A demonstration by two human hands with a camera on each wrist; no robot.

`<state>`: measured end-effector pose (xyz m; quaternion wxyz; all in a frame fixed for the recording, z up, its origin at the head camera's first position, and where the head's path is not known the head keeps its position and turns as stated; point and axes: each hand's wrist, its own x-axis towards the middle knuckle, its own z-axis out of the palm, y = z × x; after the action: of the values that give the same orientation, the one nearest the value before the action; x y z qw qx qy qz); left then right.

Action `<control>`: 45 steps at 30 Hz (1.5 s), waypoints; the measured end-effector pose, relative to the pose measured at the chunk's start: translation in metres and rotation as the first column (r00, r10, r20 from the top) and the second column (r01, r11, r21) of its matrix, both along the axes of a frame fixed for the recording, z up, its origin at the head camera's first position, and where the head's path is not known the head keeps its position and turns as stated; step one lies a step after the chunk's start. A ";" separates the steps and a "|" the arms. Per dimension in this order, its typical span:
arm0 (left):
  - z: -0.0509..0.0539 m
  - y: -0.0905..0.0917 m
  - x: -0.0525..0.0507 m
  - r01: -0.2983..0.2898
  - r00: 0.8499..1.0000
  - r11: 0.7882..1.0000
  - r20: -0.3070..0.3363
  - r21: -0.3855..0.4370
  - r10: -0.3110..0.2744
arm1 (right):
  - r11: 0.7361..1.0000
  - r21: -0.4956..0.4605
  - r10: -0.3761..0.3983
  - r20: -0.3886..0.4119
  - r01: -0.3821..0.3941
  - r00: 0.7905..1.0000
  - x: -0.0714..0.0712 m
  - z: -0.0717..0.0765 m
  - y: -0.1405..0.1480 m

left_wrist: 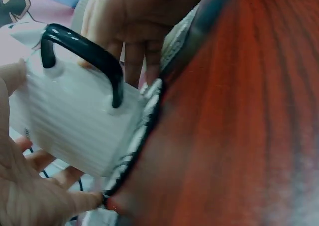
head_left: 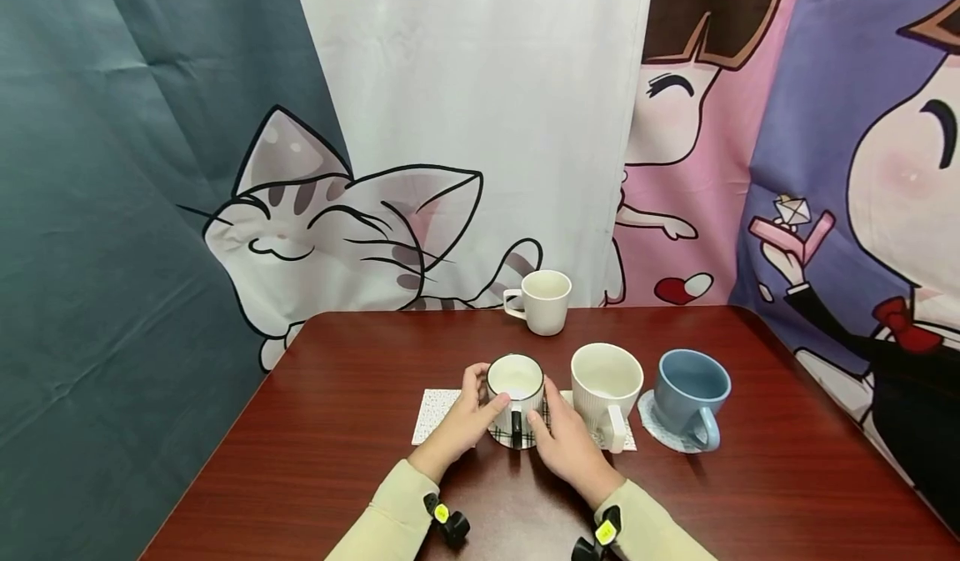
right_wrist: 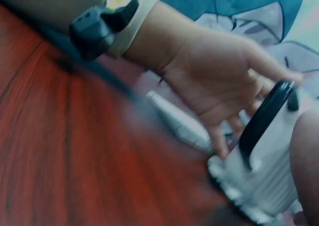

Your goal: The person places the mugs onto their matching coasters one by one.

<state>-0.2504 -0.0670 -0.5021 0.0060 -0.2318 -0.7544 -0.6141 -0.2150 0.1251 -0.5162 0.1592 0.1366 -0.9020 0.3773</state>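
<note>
A white ribbed mug [head_left: 517,379] with a black rim stands upright on a round plaid coaster [head_left: 498,435]. Its black handle [left_wrist: 87,49] points toward me. My left hand [head_left: 467,415] holds the mug's left side, thumb at the front and fingers around the far side. From the right, my right hand [head_left: 567,442] holds the same mug with its thumb near the handle. In the left wrist view the coaster's patterned edge [left_wrist: 137,138] shows beneath the mug. The right wrist view has the left hand [right_wrist: 214,76] beside the mug [right_wrist: 274,168], partly blurred.
A square speckled coaster [head_left: 433,411] lies left, partly behind the left forearm. Close on the right, a cream ribbed mug [head_left: 600,382] stands on another coaster. Beyond it, a blue mug [head_left: 688,394] sits on a round coaster [head_left: 656,428]. A plain white mug [head_left: 547,304] stands near the back edge.
</note>
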 end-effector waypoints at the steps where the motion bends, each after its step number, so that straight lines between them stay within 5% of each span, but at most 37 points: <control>1: 0.002 0.000 0.000 0.003 1.000 1.000 0.016 0.001 -0.003 | 1.000 -0.010 -0.008 0.010 0.008 1.000 0.001 0.004 0.001; 10: 0.037 0.001 0.001 -0.111 0.993 0.976 -0.062 -0.185 0.101 | 0.996 -0.089 -0.001 -0.042 -0.003 0.999 0.004 0.048 0.001; 16: 0.057 -0.001 0.002 -0.163 0.985 0.955 -0.090 -0.247 0.145 | 0.996 -0.084 0.009 -0.068 -0.014 0.998 0.006 0.062 -0.002; 25: 0.072 -0.008 -0.006 -0.168 0.984 0.960 -0.089 -0.223 0.152 | 0.989 -0.143 0.006 -0.136 -0.026 0.991 0.001 0.081 -0.002; 31: 0.091 -0.001 -0.025 -0.165 0.986 0.948 -0.074 -0.271 0.151 | 0.982 -0.185 0.024 -0.093 -0.041 0.995 0.003 0.090 -0.001; 37: 0.109 0.010 -0.057 -0.178 0.984 0.929 -0.058 -0.324 0.169 | 0.982 -0.184 0.021 -0.079 -0.036 0.997 0.004 0.094 0.002; 45: 0.127 0.016 -0.087 -0.194 0.981 0.883 -0.080 -0.427 0.177 | 0.982 -0.184 0.025 -0.093 -0.042 0.995 0.004 0.097 0.001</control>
<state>-0.3370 -0.0511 -0.3752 0.0276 -0.1660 -0.8901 -0.4235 -0.2110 0.1266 -0.4187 0.2057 0.1532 -0.8523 0.4559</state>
